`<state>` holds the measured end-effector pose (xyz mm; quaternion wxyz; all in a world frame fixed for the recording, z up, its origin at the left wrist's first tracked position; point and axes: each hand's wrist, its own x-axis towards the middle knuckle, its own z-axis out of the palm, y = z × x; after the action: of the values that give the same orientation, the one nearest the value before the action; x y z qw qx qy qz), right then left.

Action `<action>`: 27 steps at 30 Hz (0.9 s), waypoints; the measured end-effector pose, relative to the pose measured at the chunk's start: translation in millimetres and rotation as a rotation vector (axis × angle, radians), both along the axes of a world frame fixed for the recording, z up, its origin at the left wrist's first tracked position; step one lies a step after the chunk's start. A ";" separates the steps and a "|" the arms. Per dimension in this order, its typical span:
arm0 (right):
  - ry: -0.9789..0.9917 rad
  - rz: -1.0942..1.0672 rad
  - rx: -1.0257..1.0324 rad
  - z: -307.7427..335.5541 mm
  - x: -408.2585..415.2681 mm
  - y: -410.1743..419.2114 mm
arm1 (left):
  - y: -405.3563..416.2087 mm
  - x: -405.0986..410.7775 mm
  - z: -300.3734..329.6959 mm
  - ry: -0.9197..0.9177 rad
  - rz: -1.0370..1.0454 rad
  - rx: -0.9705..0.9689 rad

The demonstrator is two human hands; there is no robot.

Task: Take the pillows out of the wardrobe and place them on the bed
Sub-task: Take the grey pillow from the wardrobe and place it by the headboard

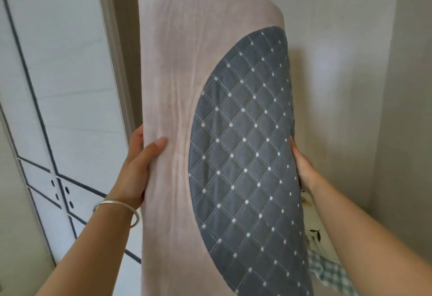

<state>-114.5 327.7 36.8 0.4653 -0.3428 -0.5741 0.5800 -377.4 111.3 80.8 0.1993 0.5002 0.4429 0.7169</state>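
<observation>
Two hands are gripping one pillow point(187, 109), which is standing on end and filling the centre of the frame. My left hand point(135, 169) is clamping its pink edge, thumb in front, fingers wrapped behind; a silver bangle point(117, 211) is circling that wrist. My right hand point(304, 167) is pressing against the grey quilted panel point(245, 155) at right, fingers hidden behind. White wardrobe doors point(58, 85) are occupying the left of the frame.

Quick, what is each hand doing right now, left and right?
Left hand: closed on the pillow, thumb across its pink front, bracelet on the wrist.
Right hand: holding the pillow's grey quilted edge; its fingers are hidden behind.
</observation>
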 end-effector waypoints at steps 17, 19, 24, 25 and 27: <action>0.117 0.259 0.086 -50.3 -185.7 -78.5 | -147.0 -116.2 -33.6 -0.060 0.331 0.014; 0.121 0.295 0.126 -51.4 -215.1 -94.2 | -173.9 -127.2 -43.9 -0.151 0.437 -0.025; 0.098 0.326 0.270 -63.5 -294.0 -146.1 | -252.6 -155.0 -75.5 -0.327 0.665 -0.037; 0.094 0.344 0.293 -65.2 -309.7 -156.5 | -267.3 -159.0 -81.1 -0.342 0.698 -0.030; 0.073 0.428 0.315 -69.4 -340.3 -177.8 | -294.9 -166.3 -90.4 -0.364 0.768 -0.023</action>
<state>-454.7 150.0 -32.6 0.4003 -0.1157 -0.6994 0.5807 -543.6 -183.6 -9.6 -0.0017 0.1617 0.5626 0.8107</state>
